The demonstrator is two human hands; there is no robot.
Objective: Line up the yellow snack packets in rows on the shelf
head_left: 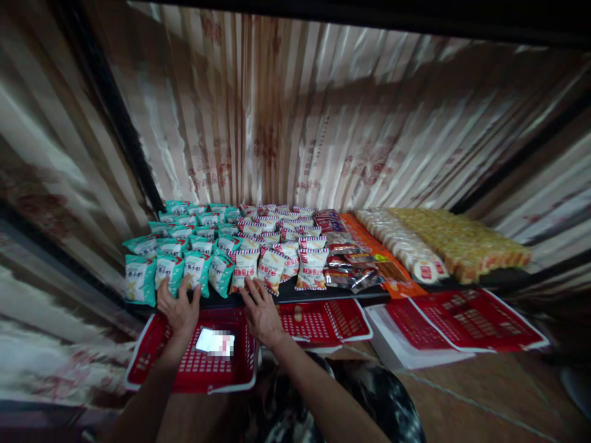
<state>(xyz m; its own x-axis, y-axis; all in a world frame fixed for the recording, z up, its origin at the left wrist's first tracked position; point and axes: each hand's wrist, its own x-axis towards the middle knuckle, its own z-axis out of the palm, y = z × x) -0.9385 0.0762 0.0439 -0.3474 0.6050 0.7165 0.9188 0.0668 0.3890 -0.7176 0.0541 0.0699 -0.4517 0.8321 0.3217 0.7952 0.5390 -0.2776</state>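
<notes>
My left hand [179,306] rests at the front edge of a dark shelf [323,290], fingers spread and touching the front row of teal snack packets [172,271]. My right hand [260,311] lies beside it, fingers stretched out, its fingertips at the red-and-white snack packets [272,264]. Neither hand holds anything. Below both hands stands a red plastic basket [152,357] with a lit phone [215,342] lying in it.
Further right on the shelf lie dark foil packets [351,274], an orange strip, round white-wrapped cakes [406,246] and yellow wrapped cakes [466,243]. More red baskets [332,320] and red-lidded white boxes [462,323] sit under the shelf. A striped curtain [300,123] hangs behind.
</notes>
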